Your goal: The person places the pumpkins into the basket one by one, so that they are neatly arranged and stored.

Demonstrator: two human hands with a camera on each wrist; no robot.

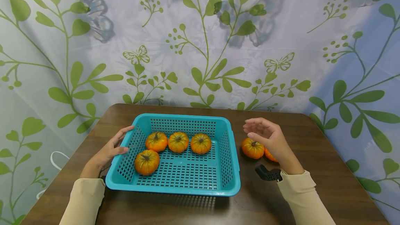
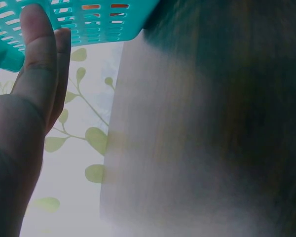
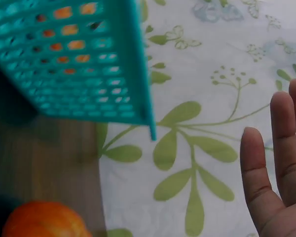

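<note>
- A turquoise basket (image 1: 175,189), its long axis running left to right, sits at the centre of the lower half of the frame on a dark brown table (image 1: 325,148).
- Four small orange pumpkins (image 1: 201,143) are inside it: three in a row towards the far side, one nearer the viewer at lower left. The floor's right and front portions are bare.
- Two more pumpkins are on the table, right of centre, outside the basket's right wall. The closer pumpkin (image 1: 253,149) is near that wall, stem upward; the farther pumpkin (image 1: 270,155) is beside it, partly hidden behind the wrist.
- The right hand (image 1: 270,137) is much the nearer to this pair. It hovers above and slightly right of the closer pumpkin, so that fruit lies below it and the basket lies to its left.
- Its fingers are loosely spread and hold nothing; in the right wrist view they show at the right edge, well apart from the orange fruit at lower left.
- The left hand (image 1: 107,151), left of centre, rests on the basket's left rim. Its fingers are fairly straight against the outer side, and the whole basket separates it from the loose pair.
</note>
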